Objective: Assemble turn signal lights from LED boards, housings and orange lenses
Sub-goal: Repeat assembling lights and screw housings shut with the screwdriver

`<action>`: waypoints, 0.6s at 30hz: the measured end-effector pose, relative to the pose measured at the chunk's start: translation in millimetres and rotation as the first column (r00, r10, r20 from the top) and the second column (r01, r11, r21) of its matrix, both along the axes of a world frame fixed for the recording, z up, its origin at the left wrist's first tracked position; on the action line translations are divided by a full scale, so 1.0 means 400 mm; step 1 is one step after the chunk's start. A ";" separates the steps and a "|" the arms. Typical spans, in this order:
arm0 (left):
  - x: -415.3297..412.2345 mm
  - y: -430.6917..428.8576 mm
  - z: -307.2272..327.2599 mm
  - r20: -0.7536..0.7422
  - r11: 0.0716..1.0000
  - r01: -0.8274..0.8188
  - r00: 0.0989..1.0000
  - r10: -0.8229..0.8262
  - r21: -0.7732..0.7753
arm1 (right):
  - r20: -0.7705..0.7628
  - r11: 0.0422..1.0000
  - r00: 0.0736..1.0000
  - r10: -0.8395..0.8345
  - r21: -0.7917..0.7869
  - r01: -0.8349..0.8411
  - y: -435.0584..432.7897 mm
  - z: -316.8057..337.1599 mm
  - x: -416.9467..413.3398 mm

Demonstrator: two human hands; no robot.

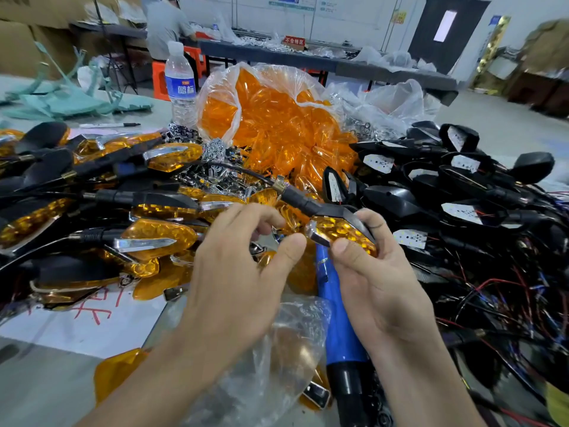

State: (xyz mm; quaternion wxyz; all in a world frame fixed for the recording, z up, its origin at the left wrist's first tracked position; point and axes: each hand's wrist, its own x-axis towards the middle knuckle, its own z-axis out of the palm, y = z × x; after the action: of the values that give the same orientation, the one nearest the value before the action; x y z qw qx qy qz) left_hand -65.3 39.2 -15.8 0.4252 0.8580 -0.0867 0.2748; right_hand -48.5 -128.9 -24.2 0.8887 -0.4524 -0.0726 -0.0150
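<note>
Now right hand [378, 282] pinches light [331, 212] (thumb on lens [354, 234]).

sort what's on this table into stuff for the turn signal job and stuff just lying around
For the job: turn signal light in the right hand; bag of orange lenses; black housings with LED boards; finished lights; blue tool.
Lying about: water bottle; marker pen; green sheets.
</note>
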 end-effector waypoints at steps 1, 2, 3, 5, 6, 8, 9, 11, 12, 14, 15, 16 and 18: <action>0.004 0.000 -0.002 -0.096 0.996 0.068 0.993 -0.074 -0.066 | 0.002 0.999 1.000 -0.021 -0.037 0.021 0.005 0.000 -0.004; 0.007 -0.002 0.000 -0.166 0.979 0.132 0.973 -0.158 -0.158 | -0.002 0.996 0.999 -0.043 -0.083 0.042 0.011 0.000 -0.007; 0.011 -0.002 0.001 -0.215 0.944 0.184 0.945 -0.246 -0.273 | -0.007 0.989 0.998 -0.060 -0.139 0.058 0.016 -0.001 -0.010; 0.017 -0.003 0.002 -0.266 0.843 0.228 0.881 -0.391 -0.487 | -0.007 0.958 0.997 -0.074 -0.279 0.069 0.023 0.000 -0.017; 0.020 -0.002 -0.001 -0.284 0.790 0.239 0.842 -0.458 -0.565 | 0.001 0.932 0.997 -0.077 -0.356 0.073 0.026 0.001 -0.020; 0.031 0.005 -0.008 -0.309 0.703 0.242 0.769 -0.559 -0.669 | 0.036 0.870 0.996 -0.077 -0.486 0.084 0.034 0.004 -0.024; 0.039 0.009 -0.010 -0.309 0.665 0.238 0.742 -0.594 -0.708 | 0.051 0.849 0.996 -0.072 -0.521 0.088 0.040 0.002 -0.026; 0.048 0.015 -0.013 -0.301 0.611 0.215 0.717 -0.628 -0.762 | 0.074 0.841 0.996 -0.051 -0.535 0.083 0.055 0.001 -0.031; 0.050 0.016 -0.017 -0.302 0.588 0.200 0.705 -0.642 -0.784 | 0.083 0.850 0.996 -0.033 -0.521 0.071 0.065 -0.001 -0.033; 0.049 0.014 -0.027 -0.309 0.558 0.184 0.674 -0.671 -0.809 | 0.069 0.890 0.998 0.009 -0.456 0.024 0.079 -0.002 -0.037; 0.056 0.005 -0.022 -0.317 0.541 0.174 0.649 -0.692 -0.823 | 0.047 0.913 0.998 0.035 -0.407 -0.013 0.083 -0.001 -0.039; 0.057 -0.004 -0.016 -0.332 0.536 0.152 0.637 -0.695 -0.830 | 0.022 0.933 0.998 0.061 -0.357 -0.049 0.086 0.000 -0.041; 0.066 -0.016 -0.006 -0.384 0.570 0.105 0.638 -0.667 -0.815 | -0.029 0.953 0.995 0.092 -0.288 -0.096 0.087 -0.003 -0.041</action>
State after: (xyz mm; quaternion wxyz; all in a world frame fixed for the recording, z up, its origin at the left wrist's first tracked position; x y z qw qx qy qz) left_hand -39.1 33.0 -18.1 0.7832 0.6042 -0.0148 -0.1459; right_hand -65.0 -94.0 -25.4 0.8132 -0.5737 -0.0886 0.0417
